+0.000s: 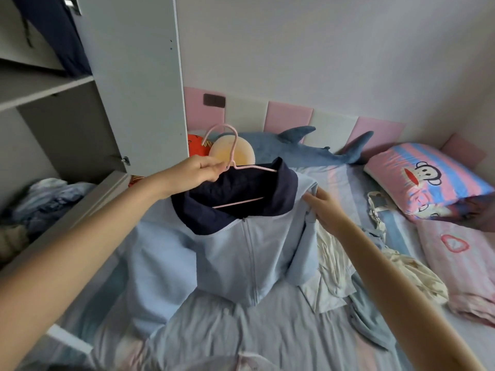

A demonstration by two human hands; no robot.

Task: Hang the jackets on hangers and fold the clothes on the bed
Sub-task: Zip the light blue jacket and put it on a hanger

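A light blue zip jacket (241,253) with a navy hood lining hangs on a pink wire hanger (232,145) above the bed. My left hand (199,171) pinches the hanger just below its hook. My right hand (322,207) grips the jacket's right shoulder. The jacket's lower part and a sleeve drape onto the striped bed sheet (241,333). Loose clothes lie to the right: a cream garment (332,266) and a grey-blue one (369,325).
An open wardrobe (67,124) stands at the left, with a dark garment (53,30) hanging inside and piled clothes (40,202) on its lower shelf. A shark plush (308,149), a striped pillow (428,178) and a folded pink blanket (460,266) lie on the bed.
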